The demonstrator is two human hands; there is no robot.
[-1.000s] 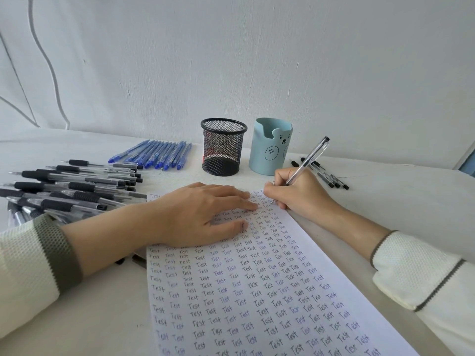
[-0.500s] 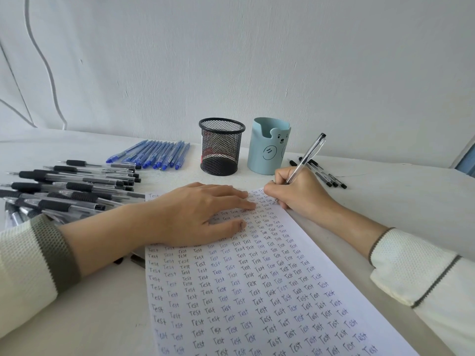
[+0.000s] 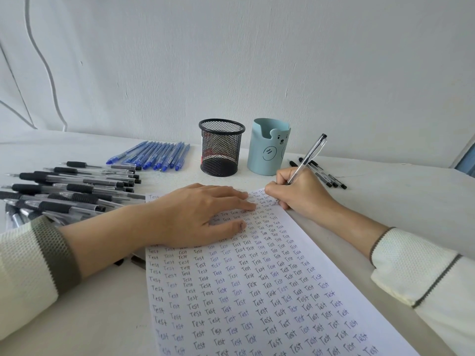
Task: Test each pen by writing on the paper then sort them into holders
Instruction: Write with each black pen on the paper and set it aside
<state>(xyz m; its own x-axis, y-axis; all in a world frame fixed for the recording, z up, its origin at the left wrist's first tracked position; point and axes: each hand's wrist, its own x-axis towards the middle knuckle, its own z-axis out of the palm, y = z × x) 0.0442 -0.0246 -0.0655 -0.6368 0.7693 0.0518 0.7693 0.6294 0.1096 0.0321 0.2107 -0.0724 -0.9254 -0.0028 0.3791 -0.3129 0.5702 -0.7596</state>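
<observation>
A person's right hand (image 3: 298,194) clamps its fingers round a clear black-capped plastic pen (image 3: 309,155), tip at the far right corner of the white handwritten paper (image 3: 257,291), barrel slanting to 1 o'clock; the pale blue bear-faced holder (image 3: 268,147) stands nearest, at 11 o'clock; the left hand (image 3: 195,217) presses flat, fingers straight

Left hand (image 3: 195,217) is lying palm down, fingers (image 3: 231,199) straight and spread. Right hand (image 3: 300,194) is curling its fingers around a pen (image 3: 308,158), both forearms angling inward.
</observation>
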